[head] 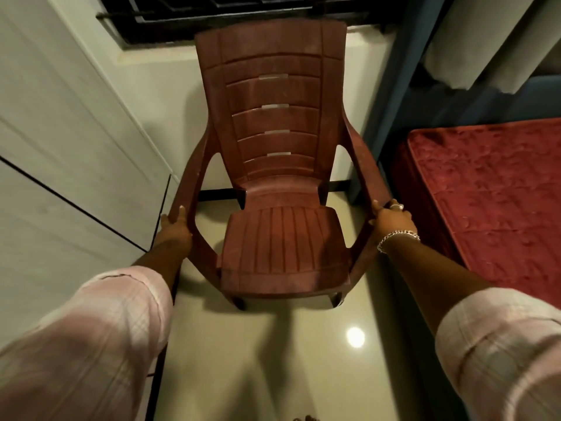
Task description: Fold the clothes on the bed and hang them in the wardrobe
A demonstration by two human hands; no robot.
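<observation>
both hands, left hand [174, 221] and right hand [390, 215], have fingers curled on the arms of a chair [282, 208]. the bed [485, 192] sits right of it. no clothes show, so folding and hanging look not yet started.

Reddish-brown ribbed chair [282, 165], crimson quilted mattress [491, 189] (floral-looking stitching), pale pink checked sleeves [100, 335], silver bracelet [397, 237].

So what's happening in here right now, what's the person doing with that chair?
A person grips a brown plastic chair by both armrests, left hand on one front end and right hand on the other. The chair stands on the glossy floor below a barred window, between white panels and a bed with a red mattress. No clothes are visible.
</observation>
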